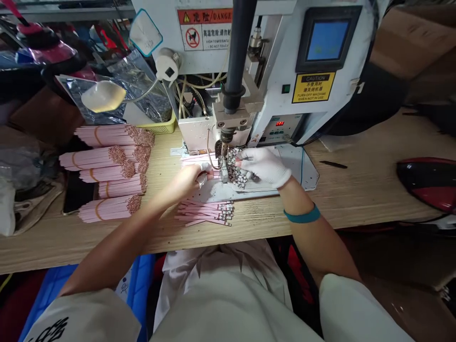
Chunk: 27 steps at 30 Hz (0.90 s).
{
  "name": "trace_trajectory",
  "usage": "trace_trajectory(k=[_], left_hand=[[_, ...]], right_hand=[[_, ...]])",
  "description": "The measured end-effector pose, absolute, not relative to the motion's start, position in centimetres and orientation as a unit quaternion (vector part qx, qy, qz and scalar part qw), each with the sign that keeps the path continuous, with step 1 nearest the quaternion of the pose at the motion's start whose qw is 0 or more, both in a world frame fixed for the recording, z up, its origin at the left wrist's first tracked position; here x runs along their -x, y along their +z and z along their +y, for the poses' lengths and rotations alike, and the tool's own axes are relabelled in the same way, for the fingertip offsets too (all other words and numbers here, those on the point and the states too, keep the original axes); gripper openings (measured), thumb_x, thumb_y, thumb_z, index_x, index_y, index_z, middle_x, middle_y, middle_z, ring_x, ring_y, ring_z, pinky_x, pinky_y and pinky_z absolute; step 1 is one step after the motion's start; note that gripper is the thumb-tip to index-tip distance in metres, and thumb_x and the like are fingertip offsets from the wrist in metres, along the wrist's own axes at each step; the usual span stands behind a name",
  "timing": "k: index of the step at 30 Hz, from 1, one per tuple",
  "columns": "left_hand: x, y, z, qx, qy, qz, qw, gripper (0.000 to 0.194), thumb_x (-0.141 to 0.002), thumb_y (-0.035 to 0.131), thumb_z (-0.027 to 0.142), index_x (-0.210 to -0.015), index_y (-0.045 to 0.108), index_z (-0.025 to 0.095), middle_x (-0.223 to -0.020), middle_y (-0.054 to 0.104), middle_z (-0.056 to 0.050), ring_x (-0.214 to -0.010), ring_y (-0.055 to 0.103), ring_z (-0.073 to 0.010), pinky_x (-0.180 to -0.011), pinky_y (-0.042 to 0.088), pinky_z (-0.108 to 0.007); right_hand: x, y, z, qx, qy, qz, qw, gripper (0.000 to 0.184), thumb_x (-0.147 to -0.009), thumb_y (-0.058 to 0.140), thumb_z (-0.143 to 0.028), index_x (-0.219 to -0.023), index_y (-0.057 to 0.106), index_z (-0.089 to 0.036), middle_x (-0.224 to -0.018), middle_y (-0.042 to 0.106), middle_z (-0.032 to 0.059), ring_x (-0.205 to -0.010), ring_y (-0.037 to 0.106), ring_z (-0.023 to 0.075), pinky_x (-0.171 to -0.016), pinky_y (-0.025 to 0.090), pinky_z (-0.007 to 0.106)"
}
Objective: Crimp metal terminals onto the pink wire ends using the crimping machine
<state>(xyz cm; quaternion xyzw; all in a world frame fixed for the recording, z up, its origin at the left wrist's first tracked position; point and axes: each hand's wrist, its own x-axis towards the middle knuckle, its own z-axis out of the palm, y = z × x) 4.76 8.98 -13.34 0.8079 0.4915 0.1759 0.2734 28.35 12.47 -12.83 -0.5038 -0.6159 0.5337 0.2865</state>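
Observation:
My left hand [202,175], with white wraps on its fingertips, is closed in a pinch on a pink wire strip just left of the machine's soldering head [224,168]. More pink strips lie on the white base plate [213,192] behind those fingers. On the other side, my right hand [265,166] wears a white glove. Its thumb and finger are pinched at the pile of small grey-and-white connectors [238,178]; what sits between the fingertips is too small to make out. Nearer me, a loose heap of pink strips [204,211] with connectors on their right ends lies on the table.
Banded bundles of pink strips [107,159] with copper-coloured ends are stacked at the left. Behind them stand a yellow basket [162,127] and a lamp-like white piece [103,96]. Black tweezers [333,164] and a red-and-black object [429,183] lie right. The machine [274,57] carries a high-temperature warning.

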Motion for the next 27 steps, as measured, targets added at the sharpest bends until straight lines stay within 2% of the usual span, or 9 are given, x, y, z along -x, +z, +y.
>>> trace_trajectory(k=[4, 8, 12, 16, 21, 27], left_hand=[[-4.4, -13.2, 9.4, -0.776, 0.196, 0.485, 0.353, 0.029, -0.083, 0.051, 0.037, -0.075, 0.065, 0.013, -0.070, 0.062, -0.004, -0.067, 0.054, -0.0164, -0.063, 0.040, -0.026], [-4.2, -13.4, 9.9, -0.694, 0.234, 0.489, 0.474, 0.035, -0.078, 0.060, 0.047, -0.084, 0.070, 0.013, -0.081, 0.068, -0.005, -0.075, 0.058, -0.0176, -0.068, 0.044, -0.026], [-4.3, -13.4, 10.6, -0.649, 0.238, 0.467, 0.552, 0.037, -0.072, 0.068, 0.046, -0.087, 0.070, 0.012, -0.086, 0.069, -0.006, -0.078, 0.060, -0.0182, -0.073, 0.047, -0.029], [-4.6, -13.1, 11.2, -0.672, 0.231, 0.449, 0.541, 0.033, -0.071, 0.069, 0.042, -0.086, 0.071, 0.013, -0.090, 0.069, -0.005, -0.083, 0.060, -0.0174, -0.079, 0.047, -0.028], [-4.8, -13.0, 11.5, -0.708, 0.224, 0.439, 0.506, 0.029, -0.073, 0.066, 0.041, -0.079, 0.070, 0.013, -0.087, 0.068, -0.004, -0.080, 0.059, -0.0172, -0.074, 0.045, -0.026], [-4.9, -14.0, 11.5, -0.685, 0.236, 0.473, 0.502, 0.030, -0.072, 0.066, 0.039, -0.082, 0.071, 0.011, -0.079, 0.068, -0.002, -0.074, 0.059, -0.0169, -0.071, 0.046, -0.026]], right_hand=[[-27.1, -13.2, 12.4, 0.438, 0.636, -0.538, 0.337, 0.011, -0.071, 0.068, -0.009, -0.081, 0.063, -0.011, -0.068, 0.061, 0.0032, -0.052, 0.056, 0.0089, -0.041, 0.047, 0.019], [-26.5, -13.3, 12.4, 0.415, 0.674, -0.516, 0.328, 0.014, -0.070, 0.069, -0.011, -0.081, 0.061, -0.012, -0.060, 0.056, -0.0009, -0.044, 0.049, 0.0061, -0.034, 0.039, 0.016], [-26.0, -13.3, 12.4, 0.421, 0.674, -0.511, 0.328, 0.015, -0.069, 0.068, -0.010, -0.080, 0.058, -0.013, -0.058, 0.054, -0.0026, -0.041, 0.046, 0.0050, -0.030, 0.034, 0.014], [-25.6, -13.6, 12.6, 0.427, 0.644, -0.549, 0.319, 0.011, -0.072, 0.066, -0.011, -0.080, 0.059, -0.014, -0.058, 0.053, -0.0033, -0.039, 0.042, 0.0045, -0.029, 0.031, 0.014], [-25.5, -13.9, 12.8, 0.430, 0.637, -0.557, 0.315, 0.009, -0.074, 0.063, -0.010, -0.079, 0.058, -0.015, -0.054, 0.051, -0.0041, -0.038, 0.041, 0.0045, -0.028, 0.030, 0.014], [-25.6, -14.1, 12.8, 0.426, 0.646, -0.552, 0.311, 0.011, -0.074, 0.065, -0.013, -0.080, 0.057, -0.016, -0.055, 0.052, -0.0048, -0.035, 0.039, 0.0040, -0.027, 0.029, 0.014]])
